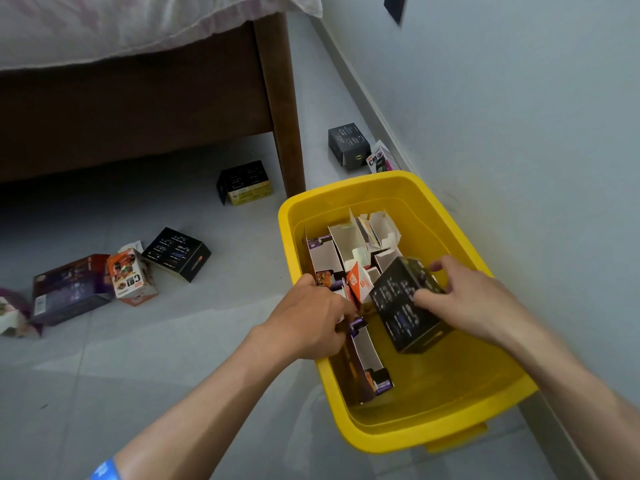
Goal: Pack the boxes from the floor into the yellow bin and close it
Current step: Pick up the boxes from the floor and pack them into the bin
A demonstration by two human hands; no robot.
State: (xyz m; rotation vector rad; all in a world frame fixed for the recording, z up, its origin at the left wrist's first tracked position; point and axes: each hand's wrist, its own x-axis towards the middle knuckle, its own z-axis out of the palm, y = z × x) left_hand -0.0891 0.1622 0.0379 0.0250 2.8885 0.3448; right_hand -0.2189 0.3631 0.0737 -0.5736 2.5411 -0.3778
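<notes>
The yellow bin stands open on the floor by the wall, with several opened boxes packed upright inside. My right hand grips a black box, held tilted above the bin's inside. My left hand reaches over the bin's left rim, its fingers pinching a purple box inside. Loose boxes lie on the floor: a black one, a black and yellow one, an orange and white one, a dark purple one, and a black one by the wall.
A bed with a dark wooden frame and leg stands at the upper left. The wall and its skirting run along the right, close behind the bin. A small white and pink box lies beside the skirting. No lid is in view.
</notes>
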